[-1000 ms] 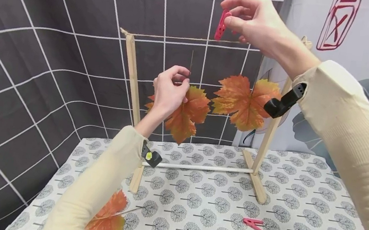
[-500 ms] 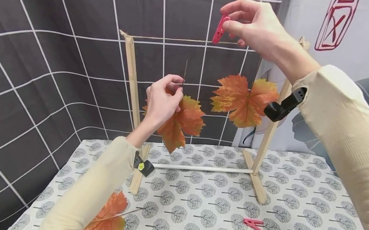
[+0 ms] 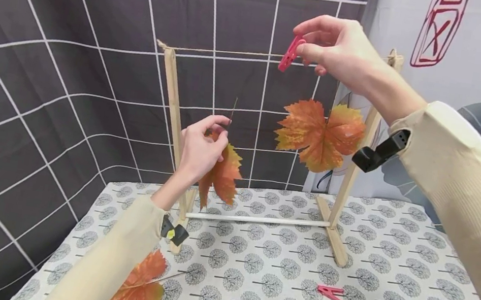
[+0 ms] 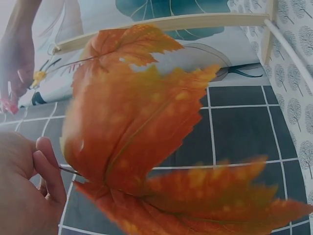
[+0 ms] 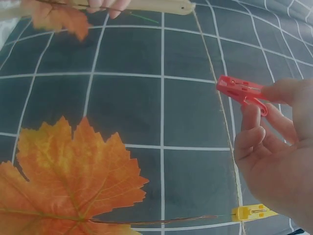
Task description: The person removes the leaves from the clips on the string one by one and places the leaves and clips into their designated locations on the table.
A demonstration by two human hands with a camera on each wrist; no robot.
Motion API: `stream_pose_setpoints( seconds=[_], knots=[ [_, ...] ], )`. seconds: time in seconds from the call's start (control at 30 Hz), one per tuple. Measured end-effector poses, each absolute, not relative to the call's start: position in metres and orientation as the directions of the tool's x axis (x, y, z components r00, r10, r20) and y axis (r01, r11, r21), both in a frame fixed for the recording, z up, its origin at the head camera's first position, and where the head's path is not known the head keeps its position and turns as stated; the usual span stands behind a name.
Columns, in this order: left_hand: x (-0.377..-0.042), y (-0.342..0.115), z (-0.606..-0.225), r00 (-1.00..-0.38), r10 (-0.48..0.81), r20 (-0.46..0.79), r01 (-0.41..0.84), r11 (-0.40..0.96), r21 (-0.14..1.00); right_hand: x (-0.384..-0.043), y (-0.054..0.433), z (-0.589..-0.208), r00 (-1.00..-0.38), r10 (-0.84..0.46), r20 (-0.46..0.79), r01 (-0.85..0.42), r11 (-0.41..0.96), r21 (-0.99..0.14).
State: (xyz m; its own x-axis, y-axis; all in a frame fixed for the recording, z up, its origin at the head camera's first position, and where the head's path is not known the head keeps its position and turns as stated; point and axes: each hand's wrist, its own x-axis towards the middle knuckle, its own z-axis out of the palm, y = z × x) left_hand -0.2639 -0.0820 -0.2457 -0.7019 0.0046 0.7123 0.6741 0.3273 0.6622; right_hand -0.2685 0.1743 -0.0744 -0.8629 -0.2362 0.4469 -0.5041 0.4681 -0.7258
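My left hand (image 3: 201, 147) pinches the stem of an orange maple leaf (image 3: 224, 173); the leaf hangs below the twine, partly behind the fingers, its stem tip pointing up. Between thumb and fingers of my right hand (image 3: 348, 52) is a red clothespin (image 3: 289, 57), its tip overlapping the twine (image 3: 226, 52) in the head view. The right wrist view shows the clothespin's nose right at the twine. A second maple leaf (image 3: 321, 135) hangs to the right, its stem held on the twine by a yellow clothespin (image 5: 250, 212).
A wooden frame (image 3: 174, 94) stretches the twine between two posts, with a white rod (image 3: 258, 219) low between its feet. Another red clothespin (image 3: 331, 294) and a third leaf (image 3: 140, 289) lie on the tree-print cloth (image 3: 278, 278). A dark gridded curtain (image 3: 61, 145) hangs behind.
My left hand has moved down and to the left with its leaf, which has turned more edge-on. The right hand has come down with the clothespin, from above the twine to its level.
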Motion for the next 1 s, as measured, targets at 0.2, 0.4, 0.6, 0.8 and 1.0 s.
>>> stream_pose_setpoints(
  seconds=[0.2, 0.4, 0.6, 0.8, 1.0],
  knots=[
    [-0.258, -0.087, -0.252, -0.731, 0.016, 0.682, 0.655, 0.296, 0.695, -0.265, 0.178, -0.08, -0.859, -0.246, 0.449, -0.512, 0.433, -0.742],
    [-0.253, -0.094, -0.259, -0.744, 0.027, 0.667, 0.638, 0.323, 0.699, -0.261, 0.185, -0.091, -0.859, -0.252, 0.446, -0.512, 0.407, -0.756],
    [-0.246, -0.101, -0.265, -0.728, 0.018, 0.685, 0.639, 0.381, 0.668, -0.254, 0.195, -0.103, -0.867, -0.251, 0.431, -0.498, 0.477, -0.724],
    [-0.241, -0.103, -0.271, -0.706, 0.033, 0.707, 0.655, 0.409, 0.635, -0.249, 0.202, -0.116, -0.861, -0.252, 0.443, -0.509, 0.421, -0.75],
    [-0.236, -0.105, -0.281, -0.706, 0.05, 0.707, 0.657, 0.419, 0.627, -0.24, 0.208, -0.132, -0.862, -0.267, 0.431, -0.507, 0.418, -0.754]
  ],
)
